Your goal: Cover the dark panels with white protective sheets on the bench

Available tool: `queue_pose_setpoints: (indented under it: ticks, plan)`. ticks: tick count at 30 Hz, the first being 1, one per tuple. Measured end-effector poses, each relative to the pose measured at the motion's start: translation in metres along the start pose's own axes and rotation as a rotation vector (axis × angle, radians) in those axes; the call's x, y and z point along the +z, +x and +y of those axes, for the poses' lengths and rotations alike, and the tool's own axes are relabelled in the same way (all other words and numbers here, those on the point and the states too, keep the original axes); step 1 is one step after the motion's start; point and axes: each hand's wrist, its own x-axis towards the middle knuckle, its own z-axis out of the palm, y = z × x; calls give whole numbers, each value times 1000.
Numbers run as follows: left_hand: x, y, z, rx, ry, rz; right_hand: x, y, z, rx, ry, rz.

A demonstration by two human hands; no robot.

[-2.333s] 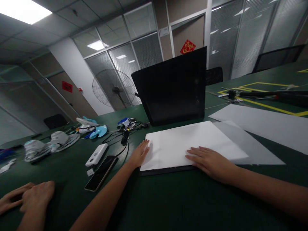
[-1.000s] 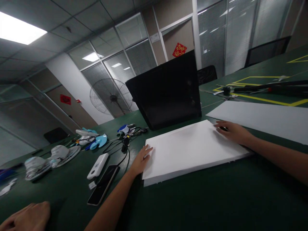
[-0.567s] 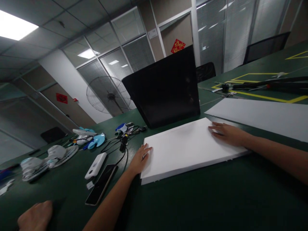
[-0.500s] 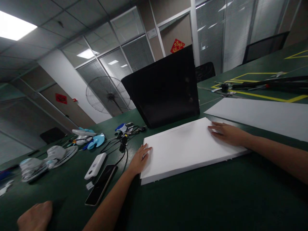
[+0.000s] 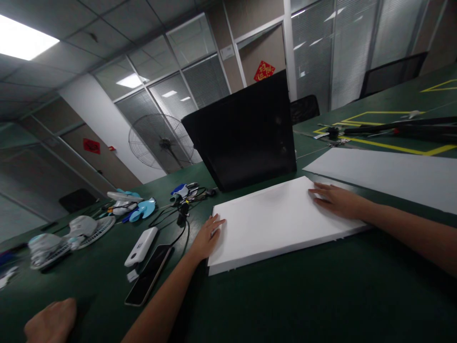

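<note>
A thick white foam board (image 5: 274,224) lies flat on the dark green table (image 5: 285,305) in front of me. My left hand (image 5: 207,236) rests against the board's left edge, fingers stretched out along it. My right hand (image 5: 337,200) lies flat on the board's far right corner, fingers spread. Neither hand grips anything. Behind the board stands a black monitor (image 5: 246,133), leaning back.
A second white sheet (image 5: 389,176) lies to the right. Left of the board are a black phone (image 5: 144,281), a white power bank (image 5: 141,240), cables and dismantled small fans (image 5: 74,231). Another person's hand (image 5: 52,324) rests at the bottom left. A pedestal fan (image 5: 160,143) stands behind.
The thin sheet that lay on the board is gone, and my right hand moved from the near edge to the far right corner. In the last half second nothing visibly moves.
</note>
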Motion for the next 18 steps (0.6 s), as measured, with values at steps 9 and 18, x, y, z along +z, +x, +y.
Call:
queue_pose_setpoints:
  ticks: [9, 18]
  plan:
    - [1, 0, -2, 10, -4, 7, -9, 2, 6, -11, 15, 39]
    - [5, 0, -12, 47, -12, 19, -2, 10, 82, 483, -244, 258]
